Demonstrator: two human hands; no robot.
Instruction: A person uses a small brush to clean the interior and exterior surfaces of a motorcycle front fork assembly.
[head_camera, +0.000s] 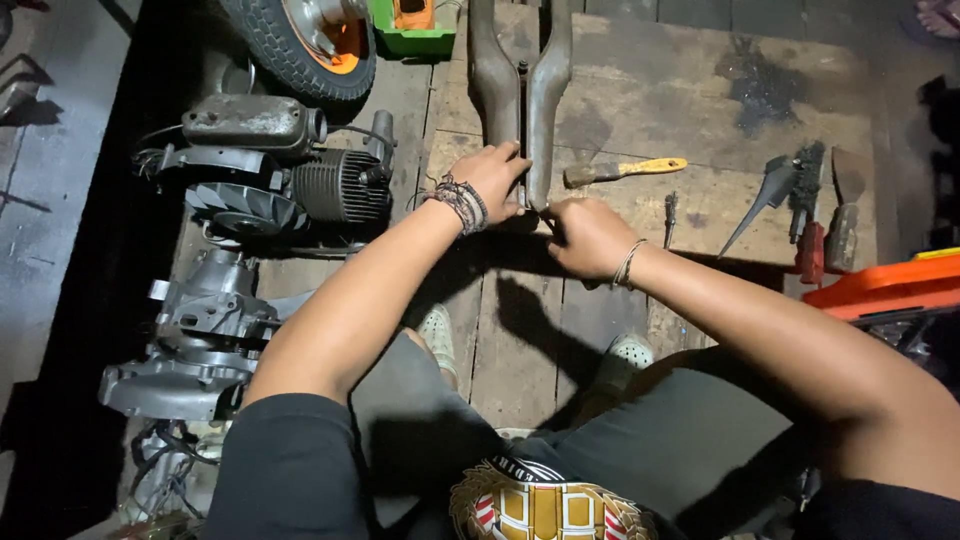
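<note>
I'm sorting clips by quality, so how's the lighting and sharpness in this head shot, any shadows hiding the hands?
Head view: one bright light falls on the centre and the edges go near black. The left hand and right hand on the metal frame are sharp and well lit. Hard arm shadows fall on the wooden floor. No glare; slight wide-angle bending.

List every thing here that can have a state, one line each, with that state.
Left hand: gripping the lower end of the metal fork.
Right hand: fingers pinched at the fork's lower end.
Metal fork: lying flat on the wooden floor, rusty.
Hammer: lying loose, untouched.
Engine: out of its machine, on the floor.
Wheel: off, tyre on.
Wire brush: lying loose.
</note>
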